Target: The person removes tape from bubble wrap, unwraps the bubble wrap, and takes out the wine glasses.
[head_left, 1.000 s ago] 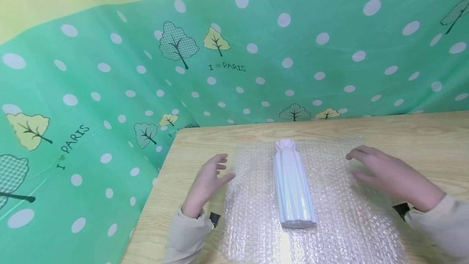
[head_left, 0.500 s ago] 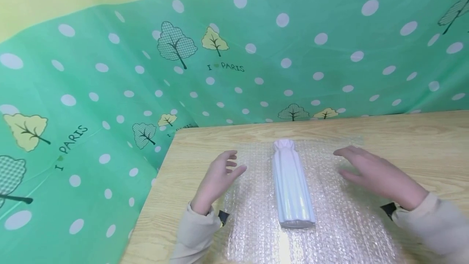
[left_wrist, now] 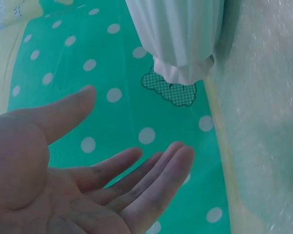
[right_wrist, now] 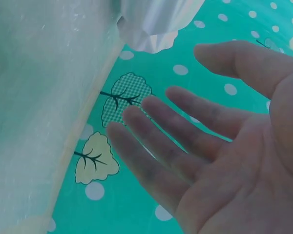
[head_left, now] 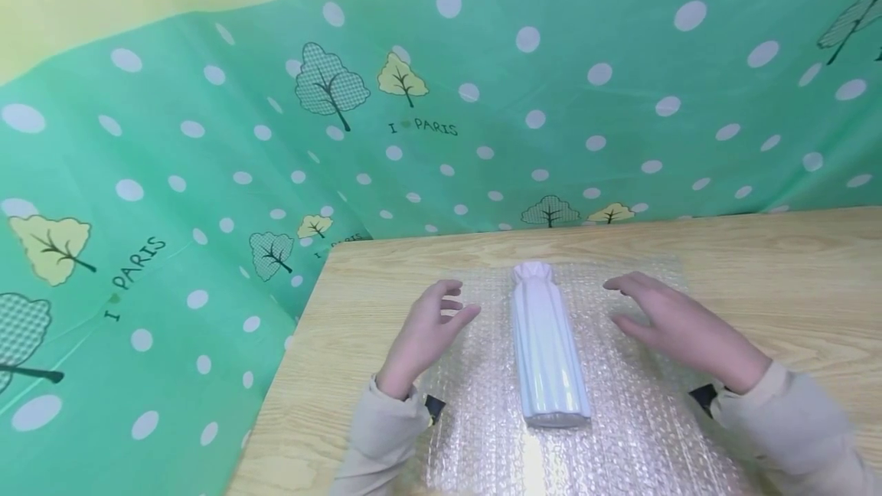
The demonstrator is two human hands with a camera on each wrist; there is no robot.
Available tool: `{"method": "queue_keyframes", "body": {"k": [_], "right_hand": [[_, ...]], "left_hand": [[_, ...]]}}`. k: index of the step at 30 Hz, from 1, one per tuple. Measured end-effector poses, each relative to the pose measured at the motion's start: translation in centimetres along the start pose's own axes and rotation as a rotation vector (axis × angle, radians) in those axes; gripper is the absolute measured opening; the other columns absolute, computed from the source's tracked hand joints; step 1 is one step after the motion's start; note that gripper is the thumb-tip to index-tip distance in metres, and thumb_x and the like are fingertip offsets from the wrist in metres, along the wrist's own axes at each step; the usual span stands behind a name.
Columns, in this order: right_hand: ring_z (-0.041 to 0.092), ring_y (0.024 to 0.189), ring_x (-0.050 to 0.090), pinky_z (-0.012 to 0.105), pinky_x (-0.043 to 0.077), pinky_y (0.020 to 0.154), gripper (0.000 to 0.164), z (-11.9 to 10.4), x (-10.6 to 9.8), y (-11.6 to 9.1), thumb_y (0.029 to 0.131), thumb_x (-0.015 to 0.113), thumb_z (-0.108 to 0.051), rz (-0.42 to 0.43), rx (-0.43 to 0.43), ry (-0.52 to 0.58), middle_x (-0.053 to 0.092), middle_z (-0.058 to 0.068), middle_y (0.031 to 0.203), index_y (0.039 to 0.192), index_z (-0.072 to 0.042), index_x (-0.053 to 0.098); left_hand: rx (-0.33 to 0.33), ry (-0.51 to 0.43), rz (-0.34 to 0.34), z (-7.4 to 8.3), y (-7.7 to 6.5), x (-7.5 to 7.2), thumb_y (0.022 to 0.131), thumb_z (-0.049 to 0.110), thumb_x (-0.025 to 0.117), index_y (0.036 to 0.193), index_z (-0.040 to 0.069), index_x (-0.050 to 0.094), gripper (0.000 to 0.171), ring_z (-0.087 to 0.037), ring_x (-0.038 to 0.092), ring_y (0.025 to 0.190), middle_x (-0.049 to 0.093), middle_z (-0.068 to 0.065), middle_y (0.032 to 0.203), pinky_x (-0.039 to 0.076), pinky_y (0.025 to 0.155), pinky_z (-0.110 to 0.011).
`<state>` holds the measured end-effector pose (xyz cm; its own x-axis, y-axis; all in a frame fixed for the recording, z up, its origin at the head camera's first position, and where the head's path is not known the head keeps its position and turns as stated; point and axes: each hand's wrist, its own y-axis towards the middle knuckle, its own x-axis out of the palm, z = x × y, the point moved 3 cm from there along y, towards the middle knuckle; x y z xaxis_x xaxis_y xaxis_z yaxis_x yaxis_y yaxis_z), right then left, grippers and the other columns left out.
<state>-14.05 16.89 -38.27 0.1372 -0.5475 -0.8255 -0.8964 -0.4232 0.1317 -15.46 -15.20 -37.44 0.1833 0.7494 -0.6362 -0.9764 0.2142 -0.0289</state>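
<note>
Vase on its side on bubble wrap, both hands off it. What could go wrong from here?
Slip: the vase looks glossy, so a light grip might slide.
Roll: it lies on its side, held by neither the left hand nor the right hand; an uneven push might turn it.
Snag: the bubble wrap lies beneath it, so a grab might drag the sheet too.

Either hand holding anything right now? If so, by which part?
Nothing is held: left hand and right hand are both open, apart from the vase lying between them on the bubble wrap.
</note>
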Motion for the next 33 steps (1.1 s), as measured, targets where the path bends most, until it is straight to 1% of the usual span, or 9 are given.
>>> {"method": "queue_keyframes", "body": {"k": [6, 11, 15, 19, 23, 28, 33], "right_hand": [[0.043, 0.114, 0.059, 0.059, 0.053, 0.092, 0.048, -0.6, -0.1, 0.4, 0.097, 0.063, -0.023, 0.028, 0.017, 0.060, 0.057, 0.025, 0.133, 0.134, 0.005, 0.052], [0.043, 0.109, 0.061, 0.055, 0.056, 0.088, 0.052, -1.0, 0.3, 0.9, 0.098, 0.063, -0.023, 0.024, 0.025, 0.144, 0.057, 0.028, 0.131, 0.137, 0.008, 0.047], [0.043, 0.113, 0.060, 0.056, 0.055, 0.090, 0.060, -1.1, 0.8, 1.3, 0.098, 0.063, -0.024, 0.020, 0.037, 0.214, 0.056, 0.028, 0.130, 0.143, 0.009, 0.038], [0.044, 0.115, 0.058, 0.055, 0.055, 0.091, 0.066, -1.0, 1.4, 1.4, 0.098, 0.063, -0.027, 0.022, 0.038, 0.277, 0.054, 0.028, 0.132, 0.147, 0.007, 0.033], [0.044, 0.118, 0.056, 0.055, 0.055, 0.093, 0.068, -0.9, 2.0, 1.3, 0.099, 0.061, -0.029, 0.010, 0.033, 0.323, 0.049, 0.028, 0.137, 0.149, 0.004, 0.030], [0.044, 0.120, 0.055, 0.054, 0.055, 0.093, 0.067, -0.8, 2.2, 1.4, 0.100, 0.060, -0.031, -0.006, 0.022, 0.361, 0.049, 0.026, 0.137, 0.151, -0.001, 0.029], [0.045, 0.120, 0.055, 0.056, 0.054, 0.095, 0.068, -0.7, 2.7, 1.4, 0.099, 0.061, -0.030, -0.009, 0.022, 0.403, 0.048, 0.027, 0.138, 0.151, -0.001, 0.029]], "left_hand": [[0.000, -0.031, -0.011, 0.3, 0.2, 0.7, 0.097, 0.041, 0.063, 0.143, 0.004, 0.045, 0.062, -0.029, 0.058, 0.121, 0.053, -0.013, 0.141, 0.052, 0.100, -0.042], [0.004, -0.051, -0.027, 0.7, 0.3, 1.5, 0.097, 0.041, 0.062, 0.143, 0.003, 0.045, 0.062, -0.030, 0.057, 0.122, 0.053, -0.014, 0.141, 0.052, 0.101, -0.043], [-0.006, -0.060, -0.042, 0.7, 0.4, 2.2, 0.097, 0.043, 0.061, 0.143, 0.003, 0.045, 0.063, -0.031, 0.057, 0.122, 0.052, -0.017, 0.142, 0.052, 0.100, -0.043], [-0.009, -0.071, -0.047, 0.5, 0.5, 2.7, 0.097, 0.044, 0.061, 0.144, 0.003, 0.044, 0.064, -0.032, 0.057, 0.123, 0.052, -0.018, 0.142, 0.052, 0.100, -0.044], [0.006, -0.084, -0.049, 0.5, 0.6, 3.0, 0.097, 0.042, 0.061, 0.145, 0.003, 0.043, 0.064, -0.033, 0.056, 0.123, 0.051, -0.018, 0.143, 0.053, 0.100, -0.044], [-0.002, -0.090, -0.060, 0.4, 0.5, 3.6, 0.096, 0.044, 0.061, 0.147, 0.006, 0.041, 0.067, -0.031, 0.058, 0.121, 0.050, -0.017, 0.145, 0.055, 0.097, -0.042], [-0.010, -0.107, -0.072, 0.3, 0.3, 3.9, 0.096, 0.045, 0.062, 0.149, 0.008, 0.038, 0.069, -0.030, 0.059, 0.120, 0.050, -0.017, 0.145, 0.055, 0.096, -0.043]]}}
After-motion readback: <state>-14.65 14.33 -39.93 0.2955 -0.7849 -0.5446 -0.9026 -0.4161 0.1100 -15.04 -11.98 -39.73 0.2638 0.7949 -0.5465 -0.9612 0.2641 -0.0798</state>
